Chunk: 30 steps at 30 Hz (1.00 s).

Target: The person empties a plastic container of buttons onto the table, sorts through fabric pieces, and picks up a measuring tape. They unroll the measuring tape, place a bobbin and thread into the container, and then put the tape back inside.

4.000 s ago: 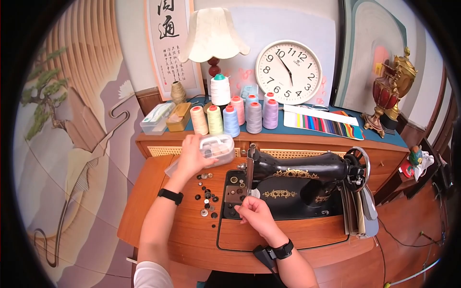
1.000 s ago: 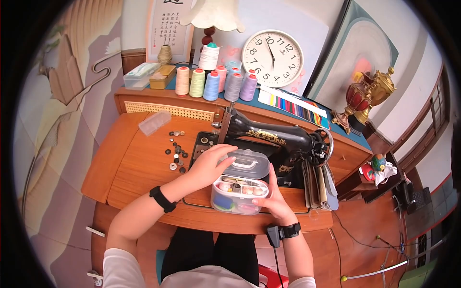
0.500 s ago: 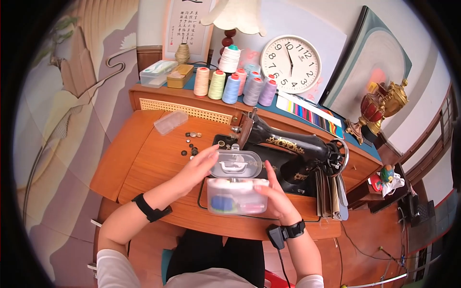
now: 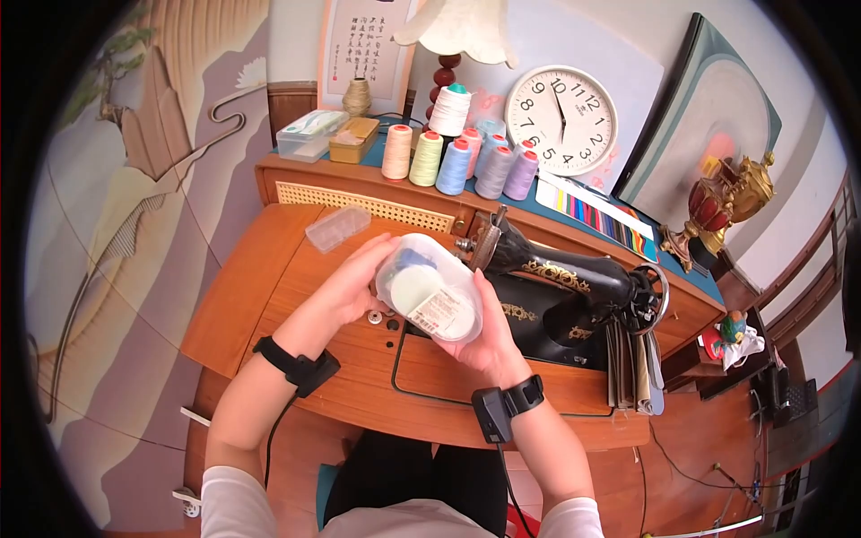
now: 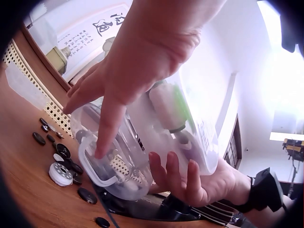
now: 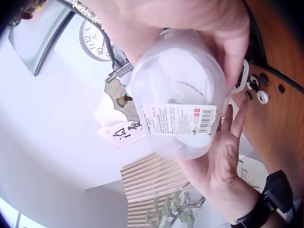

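Both hands hold a clear plastic sewing box [image 4: 430,291] tilted over the table, its labelled bottom turned towards the head camera. My left hand [image 4: 352,282] grips its left end; in the left wrist view, straight fingers lie against the clear lid [image 5: 135,187] with its white handle [image 5: 90,166]. Opposite, my right hand [image 4: 489,336] has its palm and fingers around the right end. Thread spools such as a pale one [image 5: 168,107] show through the wall. Below the lid lie black buttons [image 5: 87,195] and a white bobbin [image 5: 60,174].
A black sewing machine [image 4: 574,273] stands right of the box. Behind are thread cones [image 4: 456,168], a clock [image 4: 562,121], a lamp [image 4: 457,31] and a colour card [image 4: 596,211]. An empty clear tray [image 4: 338,229] lies back left on the wooden table [image 4: 269,260].
The box, earlier upright with its lid raised, has been lifted and tipped away so its bottom shows. The left hand has moved from the lid's side to the box's end.
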{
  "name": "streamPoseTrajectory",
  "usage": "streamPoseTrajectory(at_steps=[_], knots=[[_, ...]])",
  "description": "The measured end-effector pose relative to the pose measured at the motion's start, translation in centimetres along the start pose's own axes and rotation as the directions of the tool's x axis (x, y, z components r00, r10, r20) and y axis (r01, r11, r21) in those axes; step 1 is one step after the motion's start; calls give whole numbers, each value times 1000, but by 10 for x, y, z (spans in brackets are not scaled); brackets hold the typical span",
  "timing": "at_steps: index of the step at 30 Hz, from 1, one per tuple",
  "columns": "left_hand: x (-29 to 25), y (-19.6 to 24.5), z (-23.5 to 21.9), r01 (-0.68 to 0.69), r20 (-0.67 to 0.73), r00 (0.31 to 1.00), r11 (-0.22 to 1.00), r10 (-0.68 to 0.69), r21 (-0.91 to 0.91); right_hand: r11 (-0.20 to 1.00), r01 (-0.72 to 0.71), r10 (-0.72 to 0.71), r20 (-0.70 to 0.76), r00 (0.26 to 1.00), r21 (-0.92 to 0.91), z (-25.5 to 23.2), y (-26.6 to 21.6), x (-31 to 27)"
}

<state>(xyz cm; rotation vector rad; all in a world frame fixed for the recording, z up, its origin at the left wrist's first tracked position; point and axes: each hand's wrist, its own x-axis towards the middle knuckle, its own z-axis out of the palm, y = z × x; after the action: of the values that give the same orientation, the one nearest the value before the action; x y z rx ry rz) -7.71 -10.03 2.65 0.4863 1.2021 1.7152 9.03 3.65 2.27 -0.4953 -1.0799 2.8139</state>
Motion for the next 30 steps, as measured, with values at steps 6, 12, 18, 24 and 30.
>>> streamPoseTrajectory(at_steps=[6, 12, 18, 24, 30], knots=[[-27, -8, 8, -44, -28, 999, 999, 44, 21, 978, 142, -146, -12, 989, -155, -17, 22, -17], [-59, -14, 8, -123, 124, 989, 920, 83, 371, 952, 219, -230, -28, 973, -213, -30, 37, -35], [-67, -18, 5, -181, 258, 964, 873, 66, 453, 908, 289, -285, 58, 957, -304, -36, 38, -47], [-70, -24, 10, -262, 292, 948, 829, 125, 494, 850, 348, -333, 108, 937, -395, -34, 38, -57], [-69, -29, 1, -297, 338, 935, 760, 108, 578, 851, 377, -351, 139, 926, -365, -35, 37, -66]])
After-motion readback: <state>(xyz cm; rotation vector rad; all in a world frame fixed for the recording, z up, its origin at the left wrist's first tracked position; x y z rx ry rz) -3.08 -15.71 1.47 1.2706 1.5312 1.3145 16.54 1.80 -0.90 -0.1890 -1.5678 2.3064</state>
